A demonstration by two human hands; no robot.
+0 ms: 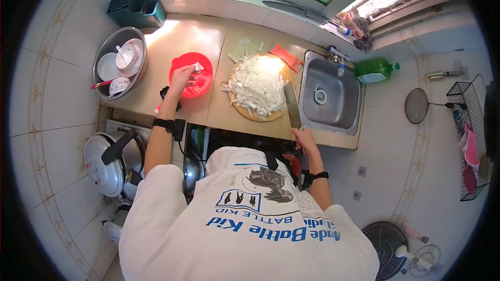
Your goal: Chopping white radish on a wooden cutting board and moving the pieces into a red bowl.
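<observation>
My left hand (185,79) is over a red plastic bowl (174,62), its fingers on a white vegetable chunk (198,66). More pale chunks (200,84) lie in the bowl, tinted by its colour. My right hand (304,140) grips the handle of a cleaver (292,103). The blade points away from me, along the right edge of a round wooden cutting board (250,113). A wide heap of white vegetable strips (256,84) covers most of the board. Some strips have fallen on the counter behind it.
An orange-red grater (286,57) lies behind the board, left of a steel sink (331,105). A metal basin (143,60) of dishes and a teal knife block (136,11) stand on the left. A green bottle (373,71) is beyond the sink; a pressure cooker (103,164) sits lower left.
</observation>
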